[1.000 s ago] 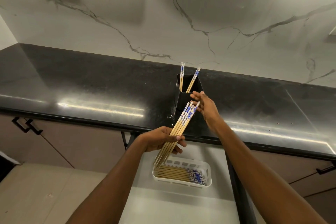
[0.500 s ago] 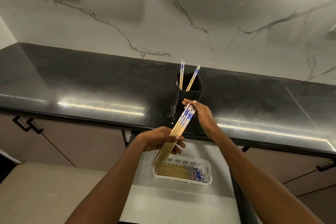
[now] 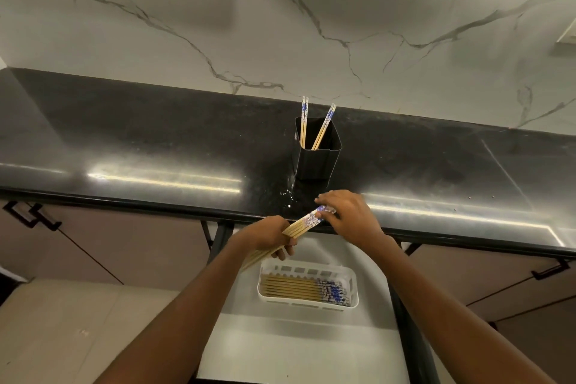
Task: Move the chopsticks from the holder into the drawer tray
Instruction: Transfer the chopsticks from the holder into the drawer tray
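A black holder (image 3: 317, 159) stands on the dark counter with several blue-topped chopsticks (image 3: 322, 128) still leaning in it. My left hand (image 3: 268, 235) grips a bundle of bamboo chopsticks (image 3: 304, 224) around the middle, over the open drawer. My right hand (image 3: 350, 215) pinches the blue patterned ends of that bundle at the counter's front edge. Below, a white tray (image 3: 353, 284) in the drawer holds several chopsticks (image 3: 299, 288) lying flat, blue ends to the right.
The black counter (image 3: 140, 146) runs across the view under a marble wall. The white drawer (image 3: 296, 346) is pulled open beneath my arms. Cabinet doors with black handles (image 3: 29, 217) flank it on both sides.
Both hands came down and toward me with the bundle, from in front of the holder to the counter edge. The bundle tilted flatter. The holder's chopsticks stayed put.
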